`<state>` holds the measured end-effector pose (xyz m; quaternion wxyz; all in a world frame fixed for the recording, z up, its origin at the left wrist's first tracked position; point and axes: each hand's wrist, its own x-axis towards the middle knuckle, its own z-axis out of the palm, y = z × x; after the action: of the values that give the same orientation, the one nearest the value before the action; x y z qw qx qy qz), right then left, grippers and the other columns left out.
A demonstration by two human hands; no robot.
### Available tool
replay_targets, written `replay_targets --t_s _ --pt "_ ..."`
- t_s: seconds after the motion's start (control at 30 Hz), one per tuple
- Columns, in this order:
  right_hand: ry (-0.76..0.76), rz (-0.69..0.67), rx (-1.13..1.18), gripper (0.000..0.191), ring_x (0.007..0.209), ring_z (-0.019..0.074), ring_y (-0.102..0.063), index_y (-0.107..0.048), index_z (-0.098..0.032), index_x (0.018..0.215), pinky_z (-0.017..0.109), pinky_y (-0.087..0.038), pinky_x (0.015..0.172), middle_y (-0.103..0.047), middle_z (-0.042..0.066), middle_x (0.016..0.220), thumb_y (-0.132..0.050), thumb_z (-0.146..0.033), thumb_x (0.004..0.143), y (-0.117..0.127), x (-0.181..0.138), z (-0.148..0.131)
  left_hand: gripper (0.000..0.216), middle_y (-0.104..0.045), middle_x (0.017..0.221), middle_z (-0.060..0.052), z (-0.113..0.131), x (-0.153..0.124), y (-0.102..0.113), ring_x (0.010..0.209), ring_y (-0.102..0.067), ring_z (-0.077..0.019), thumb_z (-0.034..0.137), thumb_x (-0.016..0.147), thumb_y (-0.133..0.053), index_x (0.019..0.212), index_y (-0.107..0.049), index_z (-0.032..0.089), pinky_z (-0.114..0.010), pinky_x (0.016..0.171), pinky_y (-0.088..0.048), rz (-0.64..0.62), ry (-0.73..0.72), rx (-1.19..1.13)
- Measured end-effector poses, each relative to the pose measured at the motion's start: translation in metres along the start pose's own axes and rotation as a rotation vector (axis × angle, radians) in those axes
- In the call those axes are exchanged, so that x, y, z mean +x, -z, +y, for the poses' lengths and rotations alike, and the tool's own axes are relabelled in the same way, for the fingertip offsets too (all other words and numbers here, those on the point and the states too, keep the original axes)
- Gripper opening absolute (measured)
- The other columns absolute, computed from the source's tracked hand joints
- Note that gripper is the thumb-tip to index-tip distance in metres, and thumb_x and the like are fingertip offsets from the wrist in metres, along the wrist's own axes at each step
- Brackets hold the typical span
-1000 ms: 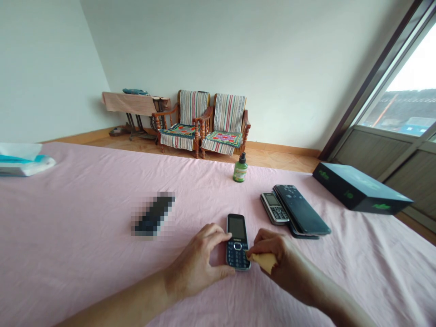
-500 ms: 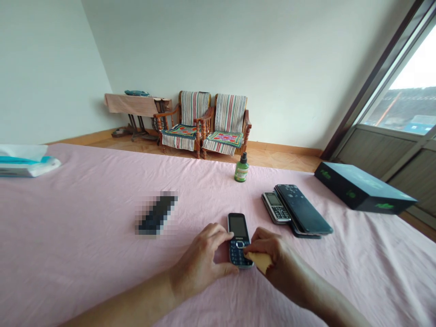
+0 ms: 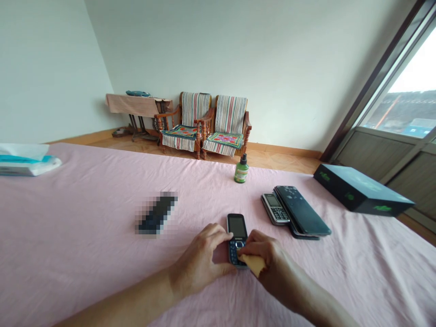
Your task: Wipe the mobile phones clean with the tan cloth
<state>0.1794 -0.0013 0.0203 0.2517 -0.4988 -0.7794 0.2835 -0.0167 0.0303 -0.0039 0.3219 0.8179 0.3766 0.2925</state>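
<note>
A dark blue keypad phone lies face up on the pink tablecloth in front of me. My left hand grips its left edge and lower end between fingers and thumb. My right hand is closed on a small yellow cloth and presses it on the phone's keypad, covering the lower keys. The screen end of the phone shows above both hands.
A silver keypad phone and stacked dark smartphones lie to the right. A green spray bottle stands behind them, a black box at far right, a tissue pack at far left. A blurred dark object lies left of centre.
My right hand has slid the yellow cloth leftward over the keypad, covering more of the phone. My left hand keeps its grip in the same place.
</note>
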Motion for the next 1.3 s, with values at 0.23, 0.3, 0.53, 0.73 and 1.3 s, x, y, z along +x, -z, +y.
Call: replay_targets --t_s 0.23,0.3,0.53,0.73,1.3 --pt "0.037 -0.002 0.047 0.03 0.072 0.0113 -0.056 -0.071 -0.021 0.075 0.021 -0.038 0.061 -0.055 0.001 0.08 -0.05 0.001 0.081 -0.003 0.001 0.002 0.052 -0.058 0.105 -0.003 -0.003 0.002 0.0 0.1 -0.056 -0.0213 0.019 0.063 -0.083 0.111 -0.061 0.023 -0.035 0.088 -0.047 -0.001 -0.012 0.006" --pt "0.038 0.002 0.051 0.03 0.072 0.0113 -0.056 -0.072 -0.022 0.078 0.022 -0.039 0.061 -0.054 0.001 0.081 -0.051 0.0 0.082 -0.001 0.001 0.005 0.054 -0.058 0.105 -0.002 -0.004 0.002 0.0 0.1 -0.056 -0.0208 0.018 0.063 -0.084 0.111 -0.061 0.024 -0.034 0.088 -0.046 0.0 -0.018 0.004" --pt "0.072 -0.054 0.063 0.03 0.074 0.0115 -0.056 -0.071 -0.02 0.078 0.022 -0.04 0.063 -0.055 0.001 0.083 -0.05 0.0 0.083 0.006 -0.001 0.001 0.056 -0.058 0.106 -0.003 -0.004 0.002 0.001 0.101 -0.055 -0.0206 0.017 0.062 -0.084 0.113 -0.061 0.022 -0.033 0.089 -0.046 -0.008 -0.015 0.008" --pt "0.074 -0.029 0.031 0.03 0.071 0.0111 -0.055 -0.071 -0.02 0.077 0.022 -0.039 0.062 -0.054 0.001 0.082 -0.05 0.001 0.083 0.006 0.001 0.002 0.055 -0.058 0.106 -0.003 -0.005 0.003 0.0 0.101 -0.056 -0.0204 0.023 0.064 -0.084 0.114 -0.06 0.021 -0.033 0.089 -0.046 -0.002 -0.028 0.015" --pt "0.082 -0.068 0.083 0.031 0.074 0.0107 -0.056 -0.071 -0.02 0.076 0.021 -0.041 0.064 -0.056 0.001 0.084 -0.049 0.001 0.082 0.009 -0.002 -0.005 0.053 -0.058 0.107 -0.004 -0.005 0.001 0.0 0.101 -0.056 -0.0208 0.026 0.067 -0.082 0.115 -0.06 0.022 -0.034 0.089 -0.046 0.0 -0.04 0.016"
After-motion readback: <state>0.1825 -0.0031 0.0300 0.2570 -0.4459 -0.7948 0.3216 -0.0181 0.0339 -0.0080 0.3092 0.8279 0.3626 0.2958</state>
